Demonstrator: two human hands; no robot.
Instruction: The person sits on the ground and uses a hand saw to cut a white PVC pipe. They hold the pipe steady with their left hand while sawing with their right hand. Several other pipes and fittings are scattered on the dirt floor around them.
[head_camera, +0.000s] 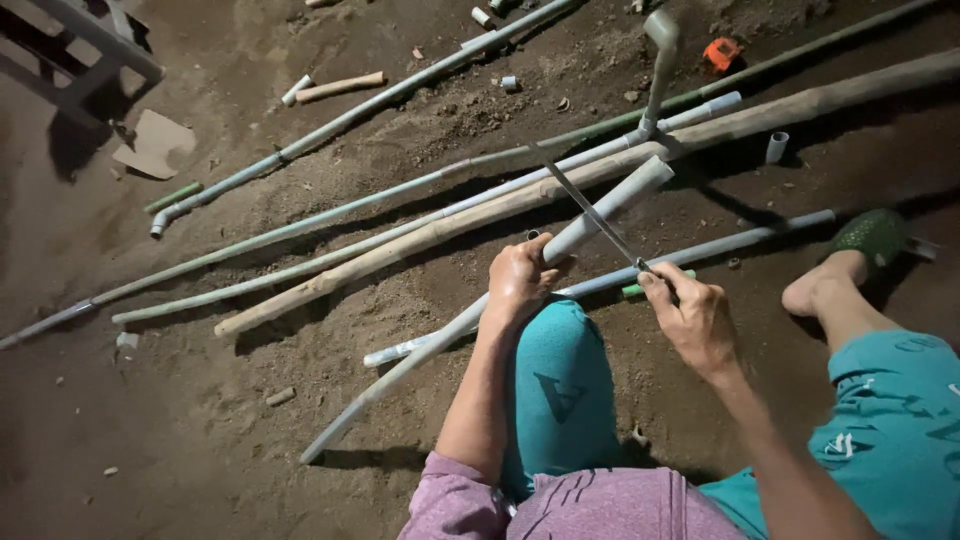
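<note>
Grey plastic pipe (600, 215) | left hand (518, 280) grips | right hand (690, 315) holds thin saw blade (590, 212)

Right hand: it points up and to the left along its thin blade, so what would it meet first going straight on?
Probably the grey pipe held by the left hand; the right hand is already beside it.

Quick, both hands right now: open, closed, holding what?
Left hand: closed around the grey pipe, steadying it over the knee.
Right hand: closed on the end of a thin saw blade lying across that pipe.
</note>
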